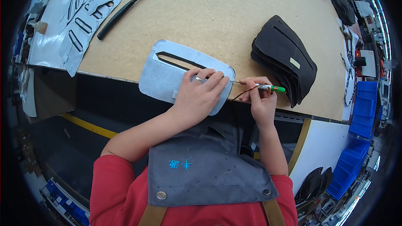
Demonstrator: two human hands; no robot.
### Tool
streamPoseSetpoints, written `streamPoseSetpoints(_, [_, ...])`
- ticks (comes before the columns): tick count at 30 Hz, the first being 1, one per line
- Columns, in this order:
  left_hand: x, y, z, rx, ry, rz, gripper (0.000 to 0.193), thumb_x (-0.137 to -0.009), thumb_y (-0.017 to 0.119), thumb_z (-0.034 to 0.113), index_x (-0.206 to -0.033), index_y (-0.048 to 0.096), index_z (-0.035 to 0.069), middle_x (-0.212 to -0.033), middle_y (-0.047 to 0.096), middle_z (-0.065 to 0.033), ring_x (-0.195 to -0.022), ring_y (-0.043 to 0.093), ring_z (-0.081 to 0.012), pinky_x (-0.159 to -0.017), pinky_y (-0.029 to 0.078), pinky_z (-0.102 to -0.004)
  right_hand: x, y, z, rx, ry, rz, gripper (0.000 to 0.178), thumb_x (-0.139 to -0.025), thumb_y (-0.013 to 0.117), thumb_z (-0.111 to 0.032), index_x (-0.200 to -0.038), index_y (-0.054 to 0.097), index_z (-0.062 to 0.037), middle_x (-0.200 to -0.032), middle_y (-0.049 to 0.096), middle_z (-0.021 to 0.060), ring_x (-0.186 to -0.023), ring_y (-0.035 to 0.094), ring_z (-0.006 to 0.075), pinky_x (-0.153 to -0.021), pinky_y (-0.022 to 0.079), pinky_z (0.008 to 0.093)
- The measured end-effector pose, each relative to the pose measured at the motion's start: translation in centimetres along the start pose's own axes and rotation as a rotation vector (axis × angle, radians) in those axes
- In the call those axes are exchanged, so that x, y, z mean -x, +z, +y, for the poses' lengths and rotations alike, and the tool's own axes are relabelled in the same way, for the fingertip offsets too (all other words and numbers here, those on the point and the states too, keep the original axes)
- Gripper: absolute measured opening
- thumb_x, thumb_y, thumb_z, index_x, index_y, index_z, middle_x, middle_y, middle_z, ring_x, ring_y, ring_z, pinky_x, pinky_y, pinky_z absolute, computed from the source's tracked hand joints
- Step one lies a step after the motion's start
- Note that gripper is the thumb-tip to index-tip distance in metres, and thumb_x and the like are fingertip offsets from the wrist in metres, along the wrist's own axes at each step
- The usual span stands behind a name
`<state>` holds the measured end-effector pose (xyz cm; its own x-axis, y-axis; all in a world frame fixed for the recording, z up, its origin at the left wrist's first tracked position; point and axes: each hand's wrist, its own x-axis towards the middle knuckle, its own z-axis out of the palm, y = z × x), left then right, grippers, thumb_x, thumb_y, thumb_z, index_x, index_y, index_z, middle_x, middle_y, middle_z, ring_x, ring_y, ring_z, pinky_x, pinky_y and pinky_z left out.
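Note:
A pale blue-grey panel [161, 79] with rounded corners and a long dark-edged slot lies at the table's front edge, its near side overhanging. My left hand [201, 92], a ring on one finger, lies over the panel's right part with its fingers stretched across the surface; its thumb is hidden. Beside the panel's right end, my right hand [259, 102] is closed around a slim pen-like tool [264, 87] with a white body and green end. The tool's thin tip points at the panel's edge. A dark reddish-brown cord [243, 93] hangs by the right fingers.
A stack of black panels [284, 54] stands to the right of my hands. Toward the far left lies a black-handled hammer [130, 7], near several slotted pale pieces [83, 21]. Blue bins [362, 109] line the right side, beyond a white board [320, 148].

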<state>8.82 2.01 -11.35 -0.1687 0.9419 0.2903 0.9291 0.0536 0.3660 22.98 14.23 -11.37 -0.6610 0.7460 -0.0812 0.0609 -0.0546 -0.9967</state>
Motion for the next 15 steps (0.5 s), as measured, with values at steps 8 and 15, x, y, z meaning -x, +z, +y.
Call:
streamPoseSetpoints(8, [-0.5, -2.3, -2.1, 0.368, -0.064, -0.104, 0.024, -0.081, 0.055, 0.003, -0.105, 0.057, 0.005, -0.109, 0.055, -0.0083, -0.102, 0.051, -0.0263, -0.090, 0.035, -0.0371, -0.5, -0.1, -0.2, -0.028, 0.033, 0.018, 0.015, -0.093, 0.053, -0.015, -0.091, 0.053, -0.0005, -0.089, 0.064, 0.0083, -0.058, 0.054, 0.0042, -0.055, 0.047, 0.0189])
streamPoseSetpoints(15, [-0.2, -1.4, -2.7, 0.190, 0.113, -0.072, 0.029, -0.074, 0.056, 0.003, -0.102, 0.058, 0.008, -0.110, 0.056, -0.0025, -0.108, 0.051, -0.0181, -0.093, 0.031, -0.0394, -0.9, -0.3, -0.3, -0.011, -0.091, 0.030, 0.013, -0.093, 0.053, -0.013, -0.093, 0.053, -0.0001, -0.089, 0.064, 0.0080, -0.062, 0.055, 0.0049, -0.059, 0.046, 0.0186])
